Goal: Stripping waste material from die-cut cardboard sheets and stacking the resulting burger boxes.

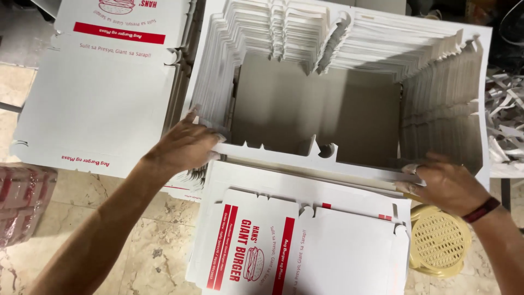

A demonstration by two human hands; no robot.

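The left hand (183, 146) lay knuckles up with its fingers curled over the near-left corner of a half-folded white cardboard box (311, 109), gripping the raised front flap (305, 158) at its left end. The right hand (445, 183), at about three o'clock from the left one, pinched the same flap at its right end, fingers closed on the thin card edge; a dark red band (483, 209) circled that wrist. The flap ran between the two hands as a narrow white strip with small notches cut near its middle. Beyond it, toward twelve o'clock, the box opened as a deep grey-brown well whose far and side walls were made of many stacked white card layers, their cut edges showing as fine ridges. The box sat in the upper middle of the view, on top of a pile of flat box blanks (295, 240) that spread toward six o'clock, white with red stripes, red lettering and a burger drawing. At ten o'clock from the left hand lay another flat blank (98, 104), also white with a red stripe. At eight o'clock, at the left edge, was a red and white wrapped bundle (22, 202) on the beige marble floor (153, 257). At five o'clock from the right hand stood a yellow plastic stool (439, 240) with a perforated top. At one o'clock from that hand, white paper scraps (505, 114) lay heaped.
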